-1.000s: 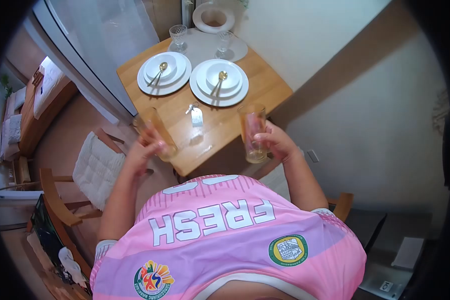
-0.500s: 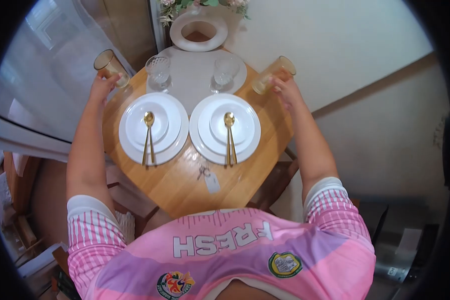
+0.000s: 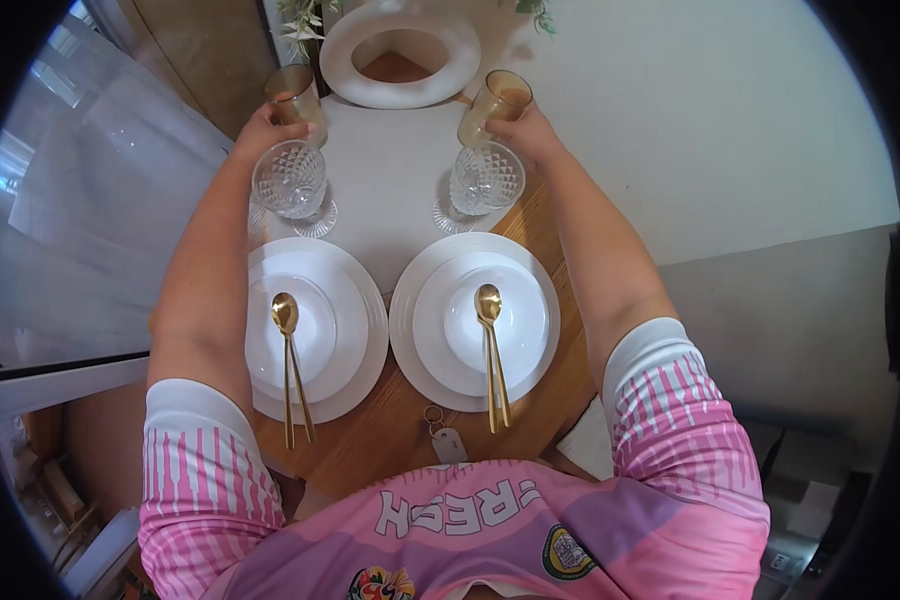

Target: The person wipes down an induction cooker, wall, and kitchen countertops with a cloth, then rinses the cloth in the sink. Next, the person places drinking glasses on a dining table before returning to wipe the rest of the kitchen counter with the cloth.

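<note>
My left hand [image 3: 268,134] is wrapped round an amber glass [image 3: 296,100] at the far left of the grey mat. On the far right, my right hand [image 3: 532,134] grips a second amber glass [image 3: 497,104]. Nearer to me stand two clear patterned goblets, a left goblet [image 3: 290,182] and a right goblet [image 3: 486,180]. Below them are a left plate stack [image 3: 355,375] and a right plate stack [image 3: 422,370], each with a bowl on top. Gold cutlery lies across each bowl, the left pair [image 3: 286,315] and the right pair [image 3: 488,305].
A white ring-shaped vase [image 3: 465,50] with greenery stands at the back of the grey mat [image 3: 385,180]. A key ring with a white tag [image 3: 449,445] lies on the wooden table [image 3: 350,450] near its front edge. A wall is at the right, a sheer curtain at the left.
Both hands, each still holding an amber glass, have moved forward and inward from the table's sides to the far part of the mat. The view has shifted closer over the table.
</note>
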Motion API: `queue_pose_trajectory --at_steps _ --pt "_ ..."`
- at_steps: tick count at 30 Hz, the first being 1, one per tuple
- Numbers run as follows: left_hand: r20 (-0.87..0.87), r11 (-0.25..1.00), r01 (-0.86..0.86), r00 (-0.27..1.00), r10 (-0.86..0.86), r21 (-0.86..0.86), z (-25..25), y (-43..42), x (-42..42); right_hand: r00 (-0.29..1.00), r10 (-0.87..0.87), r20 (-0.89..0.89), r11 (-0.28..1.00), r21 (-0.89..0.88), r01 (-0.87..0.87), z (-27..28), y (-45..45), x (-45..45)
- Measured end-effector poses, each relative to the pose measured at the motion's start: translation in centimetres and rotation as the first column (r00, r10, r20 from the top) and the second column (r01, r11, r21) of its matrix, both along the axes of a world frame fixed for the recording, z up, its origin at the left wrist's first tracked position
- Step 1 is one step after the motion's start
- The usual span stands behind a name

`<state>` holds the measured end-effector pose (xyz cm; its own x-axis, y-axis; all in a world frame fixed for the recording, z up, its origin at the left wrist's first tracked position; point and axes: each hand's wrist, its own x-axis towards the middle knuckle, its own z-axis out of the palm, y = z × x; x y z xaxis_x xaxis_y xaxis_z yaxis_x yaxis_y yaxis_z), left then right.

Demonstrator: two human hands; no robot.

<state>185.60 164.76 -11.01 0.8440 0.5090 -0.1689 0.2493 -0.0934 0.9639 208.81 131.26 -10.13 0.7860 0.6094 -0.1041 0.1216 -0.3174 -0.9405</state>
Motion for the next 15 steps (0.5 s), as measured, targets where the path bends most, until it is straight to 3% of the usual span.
queue_pose_trajectory --at_steps 5,7,9,11,12,13,14,15 --pt "0.140 0.997 0.043 0.990 -0.033 -0.067 -2.7 0.4 1.6 0.996 -0.084 -0.001 0.996 0.020 0.084 0.2 1.1 -1.0" --pt "0.118 0.993 -0.004 0.993 -0.010 0.115 -3.3 0.2 1.7 0.999 -0.043 -0.006 0.999 -0.002 0.043 0.3 0.9 -1.5" --pt "0.026 0.993 -0.053 0.998 0.050 0.104 -3.8 1.5 0.0 1.000 -0.007 -0.014 1.000 -0.026 0.007 -1.7 -1.0 -0.9" --pt "-0.054 0.990 -0.099 0.993 0.105 0.096 -2.2 1.5 -1.8 0.984 -0.155 -0.088 0.983 0.084 0.162 -4.7 -3.7 -0.3" --pt "-0.165 0.985 0.105 0.983 -0.082 0.135 0.6 0.7 -4.1 0.984 -0.156 -0.086 0.983 0.081 0.163 -3.7 -4.4 -1.4" --pt "-0.282 0.940 0.306 0.925 -0.256 0.150 2.1 0.0 -5.9 0.987 -0.046 -0.153 0.998 -0.056 0.038 -1.7 -5.5 -3.9" --pt "-0.287 0.941 0.305 0.923 -0.255 0.145 1.8 -0.1 -6.8 0.969 0.053 -0.239 0.978 -0.181 -0.099 -0.6 -6.2 -5.6" --pt "-0.334 0.870 0.450 0.867 -0.371 0.203 1.4 -0.1 -7.9 0.966 0.052 -0.253 0.978 -0.184 -0.100 -0.8 -6.4 -6.5"
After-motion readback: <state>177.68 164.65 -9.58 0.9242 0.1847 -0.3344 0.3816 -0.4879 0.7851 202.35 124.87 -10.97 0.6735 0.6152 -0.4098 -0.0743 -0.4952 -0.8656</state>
